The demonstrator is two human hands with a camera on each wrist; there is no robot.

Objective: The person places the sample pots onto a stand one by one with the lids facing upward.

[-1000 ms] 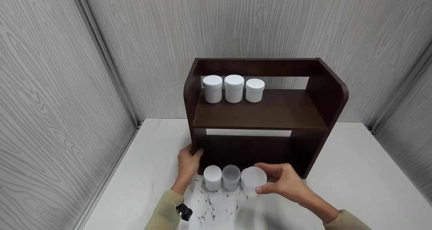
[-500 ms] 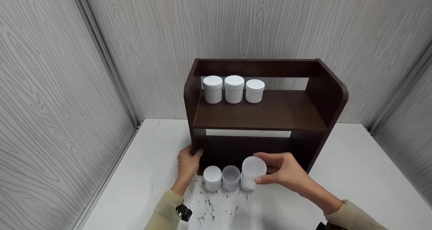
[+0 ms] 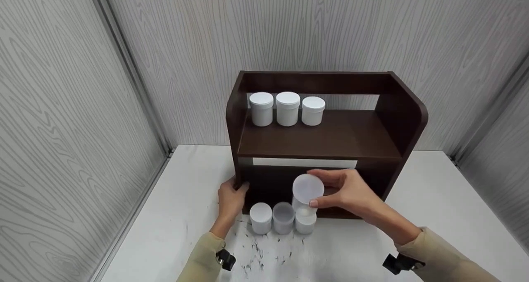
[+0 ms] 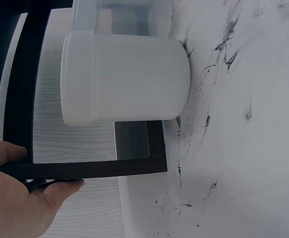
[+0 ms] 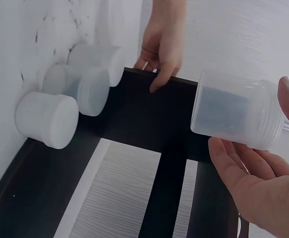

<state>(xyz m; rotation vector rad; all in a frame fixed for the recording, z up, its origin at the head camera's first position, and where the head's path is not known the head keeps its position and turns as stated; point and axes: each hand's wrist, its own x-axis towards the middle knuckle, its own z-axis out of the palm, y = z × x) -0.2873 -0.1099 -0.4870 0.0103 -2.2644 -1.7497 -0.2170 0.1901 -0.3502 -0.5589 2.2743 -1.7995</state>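
Note:
My right hand pinches a translucent plastic jar near its top, between thumb and fingers. The jar hangs in front of the shelf's lower opening and overlaps a short white jar in the head view. From the right wrist, the held jar looks see-through, with its ringed top end by the thumb. My left hand grips the left side panel of a dark brown two-tier shelf, fingers outside and partly hidden. Close to that hand stand a white lidded jar and another translucent jar.
Three white lidded jars stand in a row at the left of the upper tier: a tall jar, a second tall jar and a shorter jar. Dark scuffs mark the white table. Wood-patterned wall panels surround it.
My right hand has raised the translucent jar upward and toward the shelf, uncovering the short white jar below. My left hand stays on the side panel.

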